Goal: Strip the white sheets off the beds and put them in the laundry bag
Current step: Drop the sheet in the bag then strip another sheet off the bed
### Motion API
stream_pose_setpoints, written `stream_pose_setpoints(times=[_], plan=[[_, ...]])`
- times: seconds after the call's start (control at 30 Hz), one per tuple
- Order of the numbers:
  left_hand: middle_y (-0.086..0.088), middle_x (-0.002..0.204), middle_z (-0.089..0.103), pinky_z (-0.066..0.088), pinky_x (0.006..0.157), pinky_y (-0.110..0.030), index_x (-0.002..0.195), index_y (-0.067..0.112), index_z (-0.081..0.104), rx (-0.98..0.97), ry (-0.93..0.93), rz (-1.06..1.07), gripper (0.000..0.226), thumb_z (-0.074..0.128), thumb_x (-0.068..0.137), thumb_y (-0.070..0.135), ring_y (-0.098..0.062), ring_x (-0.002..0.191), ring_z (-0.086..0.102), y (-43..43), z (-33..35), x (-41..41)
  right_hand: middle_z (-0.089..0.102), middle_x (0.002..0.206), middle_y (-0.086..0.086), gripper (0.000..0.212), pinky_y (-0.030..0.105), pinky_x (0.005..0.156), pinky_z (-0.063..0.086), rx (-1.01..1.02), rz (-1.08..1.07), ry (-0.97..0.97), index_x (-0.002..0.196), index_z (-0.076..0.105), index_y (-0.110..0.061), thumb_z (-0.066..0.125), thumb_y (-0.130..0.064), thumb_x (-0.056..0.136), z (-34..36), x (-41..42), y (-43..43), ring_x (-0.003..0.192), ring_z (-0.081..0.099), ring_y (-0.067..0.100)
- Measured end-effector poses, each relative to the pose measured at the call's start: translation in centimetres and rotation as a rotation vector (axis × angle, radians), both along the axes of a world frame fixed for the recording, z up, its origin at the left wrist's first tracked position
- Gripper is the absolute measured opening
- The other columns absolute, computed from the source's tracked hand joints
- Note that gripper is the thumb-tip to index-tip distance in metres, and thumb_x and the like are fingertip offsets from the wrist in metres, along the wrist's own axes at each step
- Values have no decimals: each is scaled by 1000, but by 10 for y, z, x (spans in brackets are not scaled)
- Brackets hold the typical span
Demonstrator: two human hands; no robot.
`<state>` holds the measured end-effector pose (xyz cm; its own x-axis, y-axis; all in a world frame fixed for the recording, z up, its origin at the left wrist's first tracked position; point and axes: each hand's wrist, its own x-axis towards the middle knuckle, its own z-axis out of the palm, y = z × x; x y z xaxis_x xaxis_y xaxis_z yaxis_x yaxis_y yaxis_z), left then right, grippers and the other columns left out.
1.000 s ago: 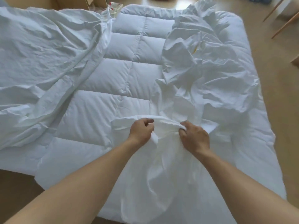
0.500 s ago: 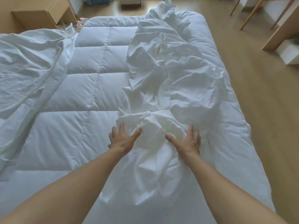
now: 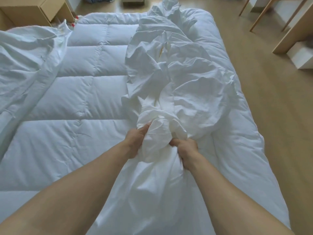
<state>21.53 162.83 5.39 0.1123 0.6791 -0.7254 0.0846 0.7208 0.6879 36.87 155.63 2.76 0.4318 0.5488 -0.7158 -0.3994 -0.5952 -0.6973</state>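
- Left hand (image 3: 136, 141) and right hand (image 3: 185, 149) clenched the bunched white sheet (image 3: 169, 85) between them, likely gathering it.
- Beyond them, its loose remainder trailed across the quilted bed (image 3: 81, 102).

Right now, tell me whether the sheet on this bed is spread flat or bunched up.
Bunched up: the sheet lies crumpled, its near end gathered between left hand and right hand.

**Around my bed**

Pale wood floor (image 3: 274, 116) runs along my right and past the far end. At far left stands a light wood cabinet (image 3: 33, 9), its side turned toward me. At far right I see slanted wooden legs (image 3: 264, 16), a wood panel (image 3: 294, 36) just beside them, and a white box (image 3: 301, 55) on the floor against the panel. Daylight is soft and even.
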Motion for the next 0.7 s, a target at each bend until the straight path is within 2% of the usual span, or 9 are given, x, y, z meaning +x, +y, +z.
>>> stream_pose_setpoints(times=[0.07, 0.13, 0.2, 0.27, 0.37, 0.47, 0.53, 0.6, 0.7], plan=[[-9, 93, 75, 58, 65, -35, 103, 11, 72, 134, 36, 4, 34, 83, 77, 30, -25, 78, 72, 6, 31, 7, 75, 83, 12, 34, 45, 71, 62, 88, -8, -60, 91, 74, -5, 79, -8, 58, 29, 3, 7, 72, 72, 28], [-8, 92, 72, 58, 66, -38, 92, 17, 69, 296, 80, -9, 14, 77, 83, 24, -23, 74, 69, 13, 70, 16, 69, 75, 6, 10, 30, 59, 54, 179, -37, -168, 81, 69, -11, 73, -6, 73, 71, 7, 13, 64, 64, 21], [-4, 88, 69, 57, 63, -34, 86, 21, 65, 427, 99, -22, 7, 71, 87, 25, -19, 72, 67, 16, 114, 22, 63, 71, 0, 11, 28, 55, 46, 280, -45, -268, 74, 63, -16, 68, -8, 79, 112, 10, 18, 62, 57, 17], [0, 81, 68, 54, 53, -25, 83, 21, 65, 523, 79, -13, 7, 70, 87, 23, -15, 68, 65, 11, 152, 22, 63, 72, -1, 5, 30, 60, 47, 361, -63, -317, 74, 64, -17, 68, -13, 74, 146, 7, 16, 66, 58, 21], [4, 74, 69, 51, 51, -21, 81, 19, 69, 591, 57, 5, 6, 73, 85, 21, -12, 64, 65, -15, 181, 6, 67, 77, 2, 28, 39, 69, 52, 355, -88, -417, 81, 66, -13, 61, -28, 58, 174, -13, -3, 74, 62, 27], [3, 79, 70, 54, 64, -28, 76, 22, 68, 507, 129, 9, 13, 71, 83, 32, -14, 73, 66, -55, 165, -28, 64, 80, 3, 38, 39, 71, 49, 279, 25, -476, 85, 63, -12, 54, -39, 60, 168, -50, -49, 80, 62, 30], [-1, 86, 68, 53, 73, -34, 86, 19, 67, 367, 235, -26, 25, 68, 82, 43, -21, 82, 64, -88, 131, -58, 63, 82, 2, 43, 37, 71, 47, 156, 170, -444, 90, 65, -13, 51, -47, 70, 147, -78, -89, 84, 61, 30], [-1, 85, 63, 47, 72, -32, 103, 15, 67, 221, 368, -89, 33, 65, 85, 43, -24, 83, 60, -123, 89, -92, 63, 90, 5, 49, 35, 74, 44, -46, 334, -395, 103, 69, -10, 53, -51, 84, 115, -104, -131, 88, 59, 28], [-3, 88, 63, 44, 66, -29, 114, 11, 65, 29, 440, -193, 36, 63, 87, 35, -22, 80, 60, -174, 39, -144, 69, 104, 5, 47, 38, 87, 52, -265, 547, -290, 107, 69, -20, 53, -57, 83, 69, -138, -188, 95, 63, 27]])
